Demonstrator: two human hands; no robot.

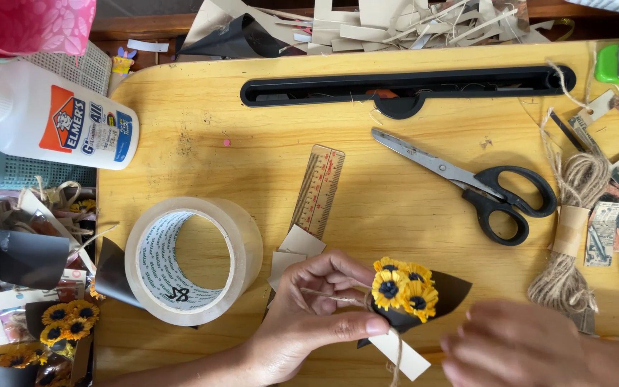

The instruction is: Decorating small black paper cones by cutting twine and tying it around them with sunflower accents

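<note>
Yellow wooden worktop carries everything. Left hand has its grip clamped on a small sunflower bouquet wrapped in black paper, near the front edge. Right hand, blurred, sits just beside it; I cannot tell its grip. Tape roll lies left, scissors behind.

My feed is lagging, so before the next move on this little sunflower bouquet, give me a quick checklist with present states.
1. Left hand has a grip on the sunflower bouquet: ok.
2. Twine at the bouquet: ok, a strand runs over the left fingers.
3. Right hand free: cannot tell, blurred.
4. Scissors clear of both hands: ok.
5. Paper tag under the bouquet: ok.
</note>
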